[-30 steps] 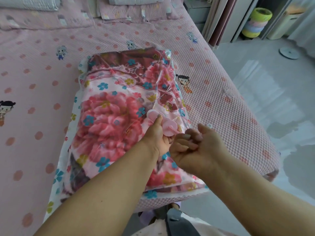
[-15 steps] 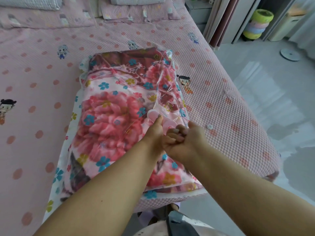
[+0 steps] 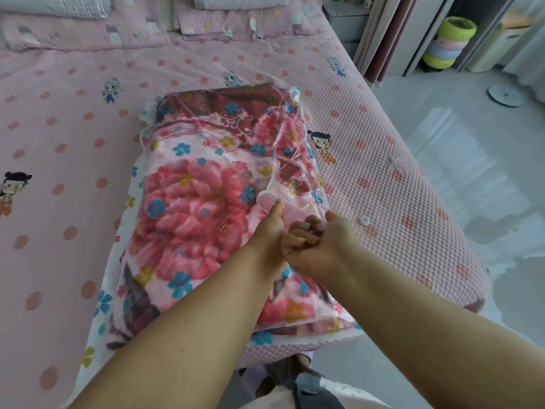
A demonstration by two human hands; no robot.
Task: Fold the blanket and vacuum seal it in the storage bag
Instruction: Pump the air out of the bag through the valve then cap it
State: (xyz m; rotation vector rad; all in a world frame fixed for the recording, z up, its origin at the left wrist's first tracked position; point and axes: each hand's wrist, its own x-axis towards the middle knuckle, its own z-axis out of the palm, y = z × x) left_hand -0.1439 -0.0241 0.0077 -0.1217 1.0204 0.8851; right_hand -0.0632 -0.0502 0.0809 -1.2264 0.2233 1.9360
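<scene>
The folded floral blanket (image 3: pixel 194 202) lies inside the clear storage bag (image 3: pixel 298 137), which rests flat on the pink bed (image 3: pixel 383 160), close to the bed's right edge; the bag's printed border shows along the blanket's left and near sides. On top of the blanket, toward its right half, sits the bag's round pink valve (image 3: pixel 290 212), partly covered by fingers; the left hand (image 3: pixel 269 234) lies on the bag just left of the valve, thumb pressed against the valve's rim, its other fingers hidden beneath the hand, so how they lie cannot be told; the right hand (image 3: pixel 315 243) is just right of the valve, fingers curled tight with the tips pinching at the valve's near edge, though exactly what they pinch is too small to make out; the two hands touch each other at the knuckles. A small white round cap (image 3: pixel 364 220) lies on the bed just right of the bag, apart from both hands. Beyond the blanket, at the head of the bed, lie pillows (image 3: pixel 236 22); off the bed's far right corner stands a stack of coloured stools (image 3: pixel 446 42) on the pale floor (image 3: pixel 472 172).
</scene>
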